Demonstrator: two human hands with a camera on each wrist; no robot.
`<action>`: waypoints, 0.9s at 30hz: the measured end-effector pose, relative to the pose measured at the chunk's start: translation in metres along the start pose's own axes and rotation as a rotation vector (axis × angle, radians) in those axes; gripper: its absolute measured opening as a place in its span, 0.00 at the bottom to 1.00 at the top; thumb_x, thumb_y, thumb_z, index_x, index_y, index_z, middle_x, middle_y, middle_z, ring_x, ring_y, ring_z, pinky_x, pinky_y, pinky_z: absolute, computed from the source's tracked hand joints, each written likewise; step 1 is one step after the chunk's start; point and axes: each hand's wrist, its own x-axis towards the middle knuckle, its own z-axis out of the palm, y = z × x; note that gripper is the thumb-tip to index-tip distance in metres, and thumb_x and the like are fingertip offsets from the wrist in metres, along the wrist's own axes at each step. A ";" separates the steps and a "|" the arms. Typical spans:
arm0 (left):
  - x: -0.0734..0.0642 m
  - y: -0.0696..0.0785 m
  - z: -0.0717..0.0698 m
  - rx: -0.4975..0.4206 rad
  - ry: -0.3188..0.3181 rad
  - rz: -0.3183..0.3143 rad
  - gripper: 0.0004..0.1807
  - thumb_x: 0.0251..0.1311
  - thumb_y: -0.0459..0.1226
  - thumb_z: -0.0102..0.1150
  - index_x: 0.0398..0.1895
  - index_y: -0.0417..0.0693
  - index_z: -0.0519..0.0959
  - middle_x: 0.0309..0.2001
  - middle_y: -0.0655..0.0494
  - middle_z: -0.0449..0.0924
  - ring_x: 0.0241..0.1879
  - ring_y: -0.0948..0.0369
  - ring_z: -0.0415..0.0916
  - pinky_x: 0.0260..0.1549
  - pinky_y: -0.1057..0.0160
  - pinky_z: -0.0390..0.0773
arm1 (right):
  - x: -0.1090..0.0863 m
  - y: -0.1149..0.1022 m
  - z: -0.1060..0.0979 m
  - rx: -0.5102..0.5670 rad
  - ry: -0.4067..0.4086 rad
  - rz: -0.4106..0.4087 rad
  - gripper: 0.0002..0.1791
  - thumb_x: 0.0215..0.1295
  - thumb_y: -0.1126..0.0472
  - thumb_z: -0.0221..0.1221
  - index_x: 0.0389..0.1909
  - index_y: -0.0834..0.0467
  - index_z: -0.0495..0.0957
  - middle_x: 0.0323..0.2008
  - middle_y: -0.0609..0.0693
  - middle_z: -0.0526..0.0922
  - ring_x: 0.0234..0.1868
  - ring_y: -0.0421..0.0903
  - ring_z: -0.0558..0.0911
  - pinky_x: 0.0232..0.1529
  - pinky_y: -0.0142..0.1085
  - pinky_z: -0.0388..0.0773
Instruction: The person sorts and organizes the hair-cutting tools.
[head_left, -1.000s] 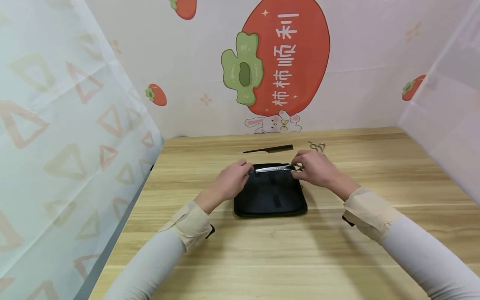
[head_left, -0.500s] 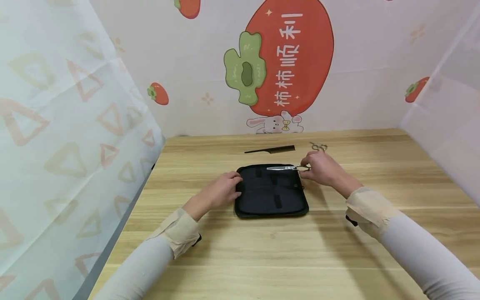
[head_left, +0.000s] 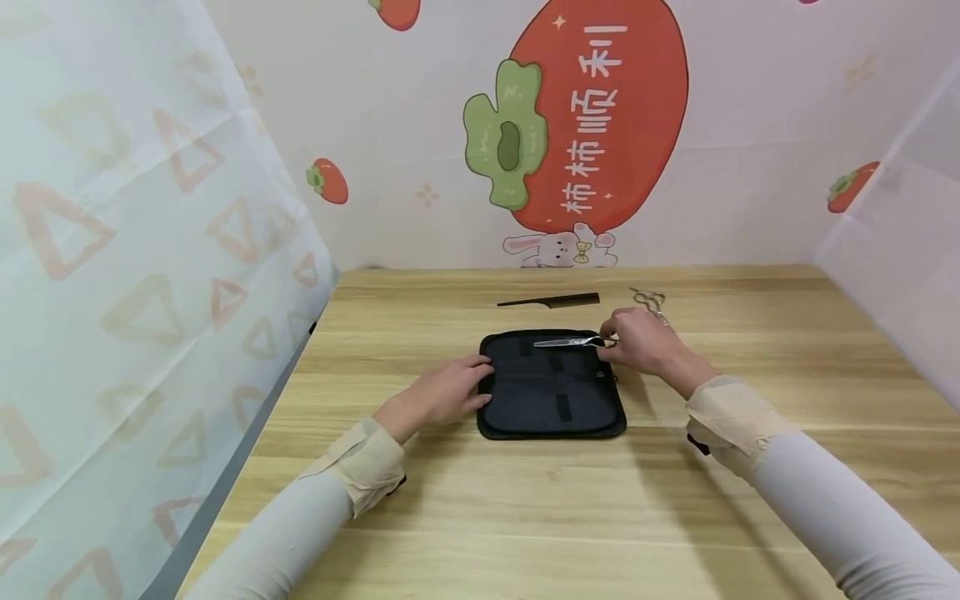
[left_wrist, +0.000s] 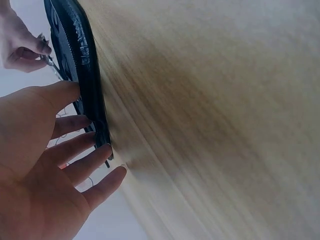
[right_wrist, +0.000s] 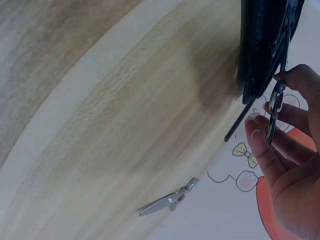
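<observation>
A black zip case (head_left: pixel 532 408) lies spread flat on the table, its dark straps showing inside. Silver hairdressing scissors (head_left: pixel 562 342) lie across its far part, blades toward the left. My right hand (head_left: pixel 643 340) pinches their finger rings at the case's far right corner; the right wrist view shows the rings (right_wrist: pixel 276 97) between thumb and fingers. At the case's left edge, my left hand (head_left: pixel 447 390) rests its fingertips. Its fingers are spread and nearly straight in the left wrist view, with the thumb against the case's side (left_wrist: pixel 87 75).
A black tail comb (head_left: pixel 558 301) lies behind the case. Another pair of scissors (head_left: pixel 651 302) lies beyond my right hand, partly hidden by it in the head view. The wooden table (head_left: pixel 525 517) meets a printed backdrop (head_left: pixel 420 150) at the back.
My left hand has drawn back from the scissors' blade tips to the case's left edge. The right hand, still holding the rings, moved slightly right, then stayed by the case's far right corner.
</observation>
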 end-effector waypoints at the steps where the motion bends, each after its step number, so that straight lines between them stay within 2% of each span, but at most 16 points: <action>1: 0.001 0.000 0.001 0.001 -0.004 -0.004 0.28 0.63 0.50 0.49 0.63 0.47 0.66 0.65 0.50 0.60 0.60 0.55 0.64 0.56 0.58 0.66 | 0.001 -0.001 0.001 0.005 -0.006 0.000 0.16 0.50 0.51 0.65 0.36 0.57 0.83 0.33 0.50 0.80 0.30 0.45 0.77 0.31 0.42 0.74; 7: 0.005 0.002 0.001 0.015 -0.014 -0.012 0.28 0.62 0.51 0.50 0.63 0.48 0.66 0.65 0.52 0.59 0.59 0.56 0.65 0.54 0.59 0.68 | 0.003 -0.003 0.005 0.032 -0.045 -0.008 0.14 0.51 0.52 0.64 0.34 0.57 0.83 0.31 0.49 0.78 0.29 0.45 0.75 0.31 0.41 0.73; 12: 0.009 0.006 -0.001 0.018 -0.017 -0.005 0.28 0.62 0.50 0.50 0.62 0.47 0.67 0.65 0.51 0.60 0.57 0.56 0.67 0.52 0.59 0.70 | 0.003 -0.004 0.008 0.043 -0.035 -0.015 0.13 0.51 0.53 0.64 0.32 0.58 0.83 0.28 0.49 0.76 0.27 0.44 0.73 0.31 0.39 0.72; 27: 0.005 0.001 -0.004 -0.007 -0.028 -0.040 0.28 0.61 0.49 0.52 0.61 0.47 0.68 0.64 0.51 0.61 0.56 0.56 0.68 0.53 0.59 0.69 | 0.019 -0.022 0.018 0.049 -0.040 -0.009 0.12 0.53 0.55 0.63 0.33 0.61 0.80 0.30 0.53 0.73 0.28 0.47 0.72 0.30 0.42 0.71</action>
